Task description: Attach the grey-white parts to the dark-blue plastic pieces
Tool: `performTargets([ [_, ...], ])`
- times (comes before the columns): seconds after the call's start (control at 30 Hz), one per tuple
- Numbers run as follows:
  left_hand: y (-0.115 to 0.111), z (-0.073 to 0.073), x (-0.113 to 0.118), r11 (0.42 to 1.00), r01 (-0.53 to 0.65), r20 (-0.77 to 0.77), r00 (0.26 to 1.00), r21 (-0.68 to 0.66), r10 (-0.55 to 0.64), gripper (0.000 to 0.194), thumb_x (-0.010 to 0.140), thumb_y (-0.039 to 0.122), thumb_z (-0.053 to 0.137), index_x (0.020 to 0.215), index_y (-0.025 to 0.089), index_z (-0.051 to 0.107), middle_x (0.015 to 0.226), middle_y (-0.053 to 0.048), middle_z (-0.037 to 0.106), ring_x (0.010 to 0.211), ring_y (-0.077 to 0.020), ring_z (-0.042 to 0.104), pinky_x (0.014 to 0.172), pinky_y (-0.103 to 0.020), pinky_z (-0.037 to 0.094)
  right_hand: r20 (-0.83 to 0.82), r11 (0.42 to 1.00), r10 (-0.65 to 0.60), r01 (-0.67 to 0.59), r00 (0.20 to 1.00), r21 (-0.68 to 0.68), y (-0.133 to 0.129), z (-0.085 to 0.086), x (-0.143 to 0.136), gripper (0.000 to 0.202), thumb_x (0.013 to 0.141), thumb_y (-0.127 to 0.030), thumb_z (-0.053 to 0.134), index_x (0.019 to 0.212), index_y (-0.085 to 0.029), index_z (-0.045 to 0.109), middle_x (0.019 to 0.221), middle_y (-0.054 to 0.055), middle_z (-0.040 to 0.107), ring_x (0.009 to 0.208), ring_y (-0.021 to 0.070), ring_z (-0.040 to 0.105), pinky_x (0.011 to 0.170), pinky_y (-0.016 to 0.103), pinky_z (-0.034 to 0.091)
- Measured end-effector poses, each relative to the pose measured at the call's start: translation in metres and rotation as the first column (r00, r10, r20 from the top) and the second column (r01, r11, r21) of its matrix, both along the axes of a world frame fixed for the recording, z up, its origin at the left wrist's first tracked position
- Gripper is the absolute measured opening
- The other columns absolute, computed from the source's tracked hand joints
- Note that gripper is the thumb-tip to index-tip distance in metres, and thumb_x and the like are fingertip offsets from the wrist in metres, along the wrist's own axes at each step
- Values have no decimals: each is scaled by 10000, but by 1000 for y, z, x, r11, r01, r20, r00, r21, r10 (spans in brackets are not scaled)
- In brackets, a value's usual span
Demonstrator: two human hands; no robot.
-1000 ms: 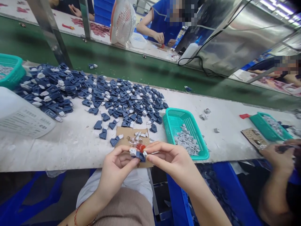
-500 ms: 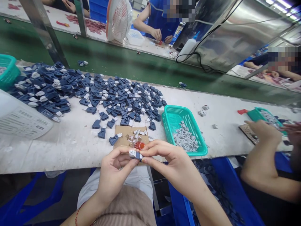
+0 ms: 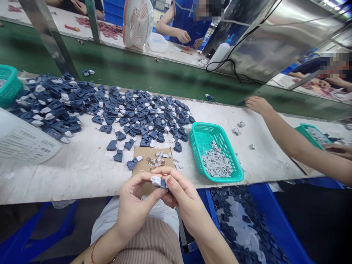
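A small navy and light grey part (image 3: 157, 181) is pinched between both hands, just in front of the table edge. My left hand (image 3: 136, 198) grips its left side, thumb below and forefinger above. My right hand (image 3: 181, 194) closes on its right end, the fingers covering much of the navy portion. Behind them a piece of cardboard (image 3: 140, 164) lies on the table, with small grey pieces (image 3: 164, 155) on it. One navy part with a pale tip (image 3: 133, 163) rests at the cardboard's left edge.
A large pile of navy parts (image 3: 137, 110) spreads behind. The green basket (image 3: 194, 154) at right holds grey pieces. A white container (image 3: 24, 139) stands left. A co-worker's arm (image 3: 286, 135) reaches across the table toward the green belt (image 3: 115, 69). Blue bins (image 3: 271, 220) sit below.
My right hand has wrapped closer around the part and its forearm has swung inward. The red round thing is now mostly covered. The co-worker's arm has stretched toward the belt, which has carried parts left.
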State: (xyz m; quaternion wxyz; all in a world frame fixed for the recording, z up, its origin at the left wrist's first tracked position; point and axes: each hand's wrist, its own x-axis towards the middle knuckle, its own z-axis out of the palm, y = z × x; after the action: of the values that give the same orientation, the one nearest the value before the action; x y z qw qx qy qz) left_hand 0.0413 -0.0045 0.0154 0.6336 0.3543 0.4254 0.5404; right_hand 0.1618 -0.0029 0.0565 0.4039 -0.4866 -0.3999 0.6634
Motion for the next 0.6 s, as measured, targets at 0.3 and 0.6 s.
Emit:
performTargets([
  [0.3, 12, 3, -13, 886, 129, -347, 937, 446, 39, 359, 748, 60, 712, 1026, 278, 652, 952, -1, 715, 883, -151, 670, 805, -240, 531, 5, 986, -127, 127, 992, -107, -2, -4, 0, 423, 859, -584, 541, 1051, -237, 689, 681, -20, 498, 488, 69, 292, 429, 184, 271],
  [0.6, 16, 6, -19, 634, 310, -534, 822, 709, 196, 463, 758, -27, 666, 1126, 251, 624, 931, -65, 699, 802, -155, 683, 720, -241, 565, 265, 966, -207, 155, 942, 207, -9, -6, -5, 366, 974, -463, 382, 1089, -241, 649, 1082, 71, 653, 998, 212, 621, 804, 297, 534],
])
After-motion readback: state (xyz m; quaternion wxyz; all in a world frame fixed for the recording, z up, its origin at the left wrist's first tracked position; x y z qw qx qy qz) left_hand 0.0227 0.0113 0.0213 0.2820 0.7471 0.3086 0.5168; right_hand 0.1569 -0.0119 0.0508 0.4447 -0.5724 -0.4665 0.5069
